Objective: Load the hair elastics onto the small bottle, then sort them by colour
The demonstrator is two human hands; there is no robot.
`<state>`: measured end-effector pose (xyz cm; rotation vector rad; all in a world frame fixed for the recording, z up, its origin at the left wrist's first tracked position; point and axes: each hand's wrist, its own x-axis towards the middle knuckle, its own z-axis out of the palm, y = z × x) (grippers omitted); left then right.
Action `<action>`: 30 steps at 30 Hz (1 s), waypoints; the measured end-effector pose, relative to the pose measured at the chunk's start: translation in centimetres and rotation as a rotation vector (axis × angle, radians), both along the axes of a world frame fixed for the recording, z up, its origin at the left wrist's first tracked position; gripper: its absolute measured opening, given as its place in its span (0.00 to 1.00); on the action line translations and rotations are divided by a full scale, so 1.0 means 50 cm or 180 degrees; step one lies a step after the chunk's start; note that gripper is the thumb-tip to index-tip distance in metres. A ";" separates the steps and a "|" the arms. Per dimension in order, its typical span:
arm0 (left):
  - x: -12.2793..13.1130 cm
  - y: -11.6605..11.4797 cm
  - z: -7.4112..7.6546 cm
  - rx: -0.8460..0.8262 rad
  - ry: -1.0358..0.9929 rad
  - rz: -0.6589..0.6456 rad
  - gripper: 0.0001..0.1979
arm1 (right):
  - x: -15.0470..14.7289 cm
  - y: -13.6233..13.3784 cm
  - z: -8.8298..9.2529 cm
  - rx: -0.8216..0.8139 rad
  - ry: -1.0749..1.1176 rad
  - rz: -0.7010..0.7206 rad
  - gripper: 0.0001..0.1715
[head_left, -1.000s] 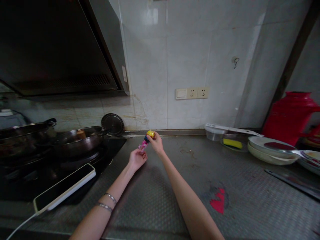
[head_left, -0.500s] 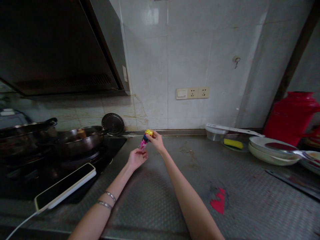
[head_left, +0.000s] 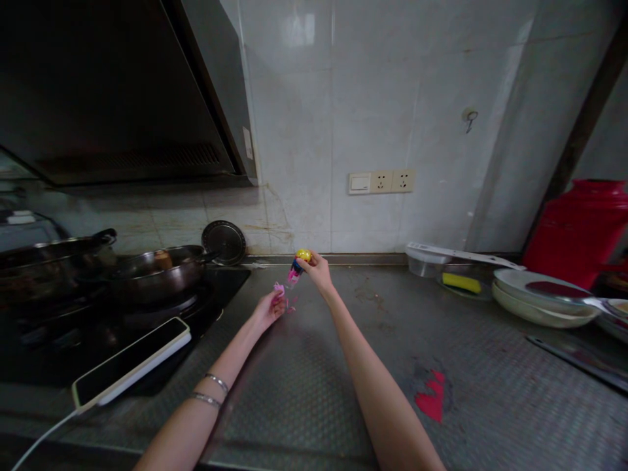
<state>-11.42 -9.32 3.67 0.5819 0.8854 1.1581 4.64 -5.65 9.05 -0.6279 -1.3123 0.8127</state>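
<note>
My right hand (head_left: 318,269) pinches a small item with a shiny yellow top, a dark blue middle and a pink, partly clear lower end (head_left: 295,273); it is tilted, pink end down to the left. I cannot make out its kind. Lower and to the left, my left hand (head_left: 269,310) is closed on a small pink piece (head_left: 279,290) that sticks up past the fingertips. A gap lies between the two pieces. Beside the left fingertips show thin pink bits (head_left: 291,306); whether they hang or lie on the grey worktop (head_left: 314,366) I cannot tell.
At left, a phone (head_left: 131,360) with a white cable lies partly over the black hob, near a steel pan (head_left: 159,278). At right are a clear tub (head_left: 422,261), a yellow sponge (head_left: 461,282), stacked plates (head_left: 540,307), a knife (head_left: 574,363) and a red container (head_left: 576,235).
The hands have moved apart. The right hand has shifted slightly right and up with the yellow-topped item; the left now has a separate pink piece, and pink bits show below.
</note>
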 end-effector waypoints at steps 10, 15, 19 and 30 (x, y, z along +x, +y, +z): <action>0.020 -0.038 0.018 0.0962 -0.1049 -0.0701 0.25 | -0.026 -0.012 0.001 -0.0361 0.0253 0.0437 0.23; 0.029 -0.056 0.027 0.1053 -0.1181 -0.0983 0.30 | -0.027 -0.026 0.004 -0.0481 0.0383 0.0723 0.22; 0.022 -0.050 0.025 0.0992 -0.1185 -0.0920 0.25 | -0.022 -0.035 0.012 -0.0481 0.0411 0.0943 0.22; 0.009 -0.036 0.028 0.0574 -0.0872 -0.0553 0.09 | -0.023 -0.038 0.023 -0.0570 0.0119 0.0729 0.22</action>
